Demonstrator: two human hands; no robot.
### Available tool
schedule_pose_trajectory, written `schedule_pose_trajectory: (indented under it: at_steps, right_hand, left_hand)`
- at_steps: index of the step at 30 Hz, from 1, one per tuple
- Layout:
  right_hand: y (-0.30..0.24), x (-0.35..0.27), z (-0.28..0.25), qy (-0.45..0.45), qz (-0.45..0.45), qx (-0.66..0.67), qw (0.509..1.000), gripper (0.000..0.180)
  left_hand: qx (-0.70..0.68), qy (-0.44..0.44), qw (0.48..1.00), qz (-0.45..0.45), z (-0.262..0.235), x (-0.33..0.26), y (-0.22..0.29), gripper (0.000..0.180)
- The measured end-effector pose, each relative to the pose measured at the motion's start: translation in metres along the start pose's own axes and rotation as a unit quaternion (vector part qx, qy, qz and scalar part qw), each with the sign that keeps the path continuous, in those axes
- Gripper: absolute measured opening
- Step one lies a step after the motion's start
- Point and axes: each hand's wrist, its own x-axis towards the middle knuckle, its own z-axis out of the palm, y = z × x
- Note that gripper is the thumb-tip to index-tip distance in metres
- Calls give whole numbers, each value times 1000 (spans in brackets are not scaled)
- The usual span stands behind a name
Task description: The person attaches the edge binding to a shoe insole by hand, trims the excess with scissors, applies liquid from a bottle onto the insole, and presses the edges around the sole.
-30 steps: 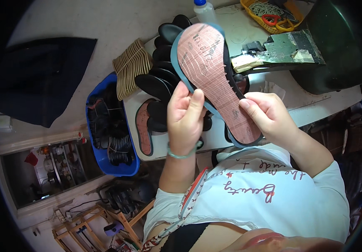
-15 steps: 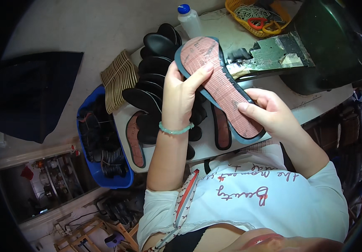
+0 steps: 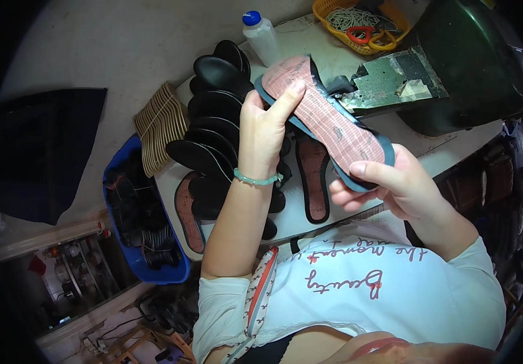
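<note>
A shoe insole (image 3: 334,124), pink checked on its face with a dark blue-grey and black edge, is tilted in the air above the table. My left hand (image 3: 266,118) is closed on its wider end, the thumb pressed flat on the pink face. At the narrower end, my right hand (image 3: 398,179) grips it with the thumb on top and the fingers curled beneath. The black edging along its far side looks wavy. A similar pink-faced insole with black edging (image 3: 313,185) lies on the table below, and another pink-faced insole (image 3: 187,212) rests further left.
Overlapping black insoles (image 3: 214,139) cover the table's left side, beside a tied tan bundle (image 3: 159,127). A blue tub (image 3: 163,276) stands left of the table. Behind are a blue-capped bottle (image 3: 261,41), a yellow basket (image 3: 357,45) with scissors (image 3: 371,38) and a green machine (image 3: 465,73).
My right hand has shifted from the insole's far long edge to its narrower end, which has risen and swung to the right. The left hand keeps its hold. The whole view has shifted slightly.
</note>
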Motion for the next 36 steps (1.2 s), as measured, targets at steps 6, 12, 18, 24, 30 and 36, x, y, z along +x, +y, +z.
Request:
schedule_pose_trajectory:
  at_steps: [6, 12, 18, 24, 30, 36]
  right_hand:
    - [13, 13, 6, 40, -45, 110, 992, 30]
    - [14, 32, 24, 51, -55, 145, 987, 26]
    - [18, 45, 21, 45, -100, 159, 981, 29]
    - [12, 46, 27, 50, -67, 179, 980, 34]
    - [8, 48, 35, 93, -51, 134, 985, 35]
    - [8, 49, 28, 87, -21, 123, 988, 34]
  left_hand:
    - [244, 68, 965, 65, -11, 18, 2, 75]
    - [505, -227, 770, 317, -40, 60, 49, 67]
    - [576, -425, 609, 341, -7, 91, 75, 52]
    - [494, -530, 689, -17, 2, 105, 80, 42]
    - [428, -522, 724, -140, 2, 104, 87, 37]
    - [454, -499, 728, -119, -5, 95, 87, 39]
